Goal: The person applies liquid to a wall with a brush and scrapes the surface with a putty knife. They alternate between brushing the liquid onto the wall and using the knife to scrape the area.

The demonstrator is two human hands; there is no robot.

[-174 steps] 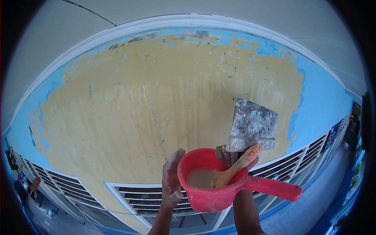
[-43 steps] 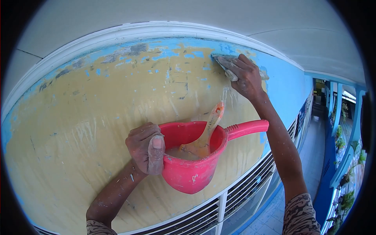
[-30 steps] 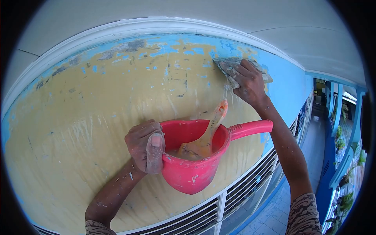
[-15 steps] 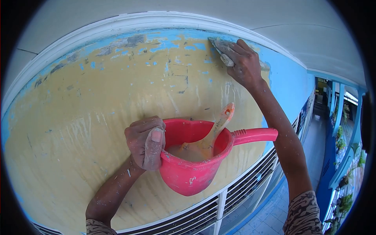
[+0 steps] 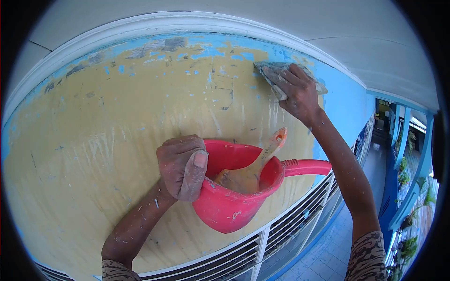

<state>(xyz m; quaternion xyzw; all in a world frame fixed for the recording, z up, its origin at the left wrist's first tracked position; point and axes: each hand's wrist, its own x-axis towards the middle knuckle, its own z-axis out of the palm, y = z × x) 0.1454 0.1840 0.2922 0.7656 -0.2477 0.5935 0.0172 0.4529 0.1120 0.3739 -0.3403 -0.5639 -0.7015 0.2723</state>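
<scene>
My left hand point(image 5: 183, 166), coated in pale residue, grips the rim of a red plastic dipper point(image 5: 232, 206) and holds it up before the wall. The dipper's handle point(image 5: 307, 167) points right. Inside it leans a paintbrush point(image 5: 267, 157), its handle above the rim and its bristle end low in the murky contents. Up near the top of the wall, my right hand point(image 5: 299, 93) presses a folded grey sheet point(image 5: 276, 70) flat to the surface. The sheet is stained and dusty, and its edges stick out past my fingers. The wall point(image 5: 154, 103) is yellowish with scraped blue and grey patches.
White moulding point(image 5: 197, 19) runs along the ceiling above the wall. Below are louvred windows point(image 5: 300, 210). At right, a tiled walkway point(image 5: 375, 164) leads away beside blue posts point(image 5: 419, 173) and potted plants point(image 5: 408, 248).
My right hand has slid slightly down and right, with more of the sheet's edges now showing. The left hand and dipper have shifted a little to the right.
</scene>
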